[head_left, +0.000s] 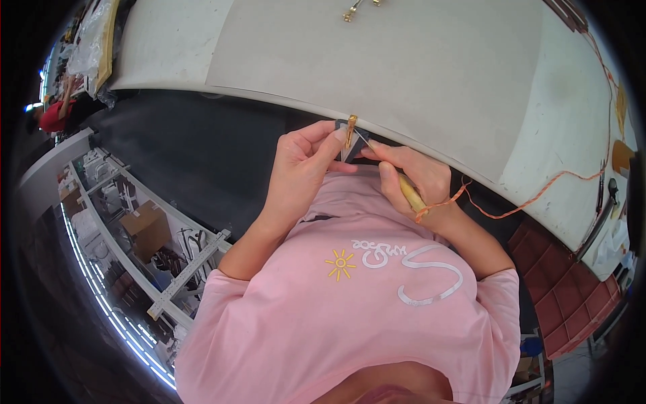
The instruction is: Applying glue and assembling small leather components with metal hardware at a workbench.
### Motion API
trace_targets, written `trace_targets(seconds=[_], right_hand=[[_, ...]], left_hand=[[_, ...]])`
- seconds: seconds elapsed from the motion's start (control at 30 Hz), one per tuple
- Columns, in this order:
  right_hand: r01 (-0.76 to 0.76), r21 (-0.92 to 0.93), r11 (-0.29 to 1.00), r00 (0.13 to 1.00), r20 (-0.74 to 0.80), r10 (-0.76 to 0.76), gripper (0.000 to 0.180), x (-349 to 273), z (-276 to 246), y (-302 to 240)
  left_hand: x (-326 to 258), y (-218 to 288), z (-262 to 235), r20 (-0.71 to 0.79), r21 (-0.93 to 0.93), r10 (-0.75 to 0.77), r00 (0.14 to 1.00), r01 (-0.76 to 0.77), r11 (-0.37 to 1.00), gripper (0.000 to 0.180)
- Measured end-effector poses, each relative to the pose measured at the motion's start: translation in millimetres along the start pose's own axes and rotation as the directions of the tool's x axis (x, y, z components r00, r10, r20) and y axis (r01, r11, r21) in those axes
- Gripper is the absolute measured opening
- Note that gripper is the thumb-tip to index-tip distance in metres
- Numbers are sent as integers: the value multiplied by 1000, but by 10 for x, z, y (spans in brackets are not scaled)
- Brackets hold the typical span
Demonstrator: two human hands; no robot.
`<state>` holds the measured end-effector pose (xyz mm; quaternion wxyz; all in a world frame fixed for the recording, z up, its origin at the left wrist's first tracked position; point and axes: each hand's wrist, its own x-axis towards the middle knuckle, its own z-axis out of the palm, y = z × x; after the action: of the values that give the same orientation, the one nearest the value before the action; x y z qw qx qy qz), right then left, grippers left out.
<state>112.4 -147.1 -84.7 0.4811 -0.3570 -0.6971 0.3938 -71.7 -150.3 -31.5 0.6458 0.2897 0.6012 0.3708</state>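
Close to the table's near edge, my left hand (301,156) pinches a small dark flat piece (358,143) with a lighter inner face. Across that piece lies a narrow gold-coloured metal part (351,128), its upper end sticking out past the dark edge. My right hand (418,176) is closed round a tool with a yellowish handle (412,194) and a thin metal tip. The tip points at the gold part; whether they touch I cannot tell. A twisted orange cord (531,202) runs from the handle's end to the right.
A grey mat (377,67) covers much of the white table (168,47). Small gold metal pieces (348,15) lie at its far side. A dark red quilted seat (562,286) stands at right. Shelving with a cardboard box (147,227) is at left; a person in red (54,116) is farther off.
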Motion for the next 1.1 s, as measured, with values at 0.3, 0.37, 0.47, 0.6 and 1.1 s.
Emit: trace_targets(seconds=[0.3, 0.37, 0.47, 0.6, 1.1], right_hand=[[51, -28, 998, 999, 0, -51, 25, 10, -19, 36], [64, -44, 997, 998, 3, -64, 25, -4, -22, 38], [55, -55, 997, 998, 7, -55, 24, -18, -24, 30], [66, -48, 997, 998, 11, -65, 24, -18, -27, 21], [26, -39, 999, 996, -84, -30, 25, 250, -427, -510]], left_hand=[[-3, 46, 24, 1, -10, -14, 1000, 14, 1000, 22], [-11, 47, 28, 2, -17, -14, 1000, 14, 1000, 23], [-21, 36, 24, 14, -20, -9, 1000, 9, 1000, 23], [-30, 24, 12, 12, -23, -22, 1000, 22, 999, 24], [-120, 500, -7, 145, 6, 97, 985, -99, 995, 27]])
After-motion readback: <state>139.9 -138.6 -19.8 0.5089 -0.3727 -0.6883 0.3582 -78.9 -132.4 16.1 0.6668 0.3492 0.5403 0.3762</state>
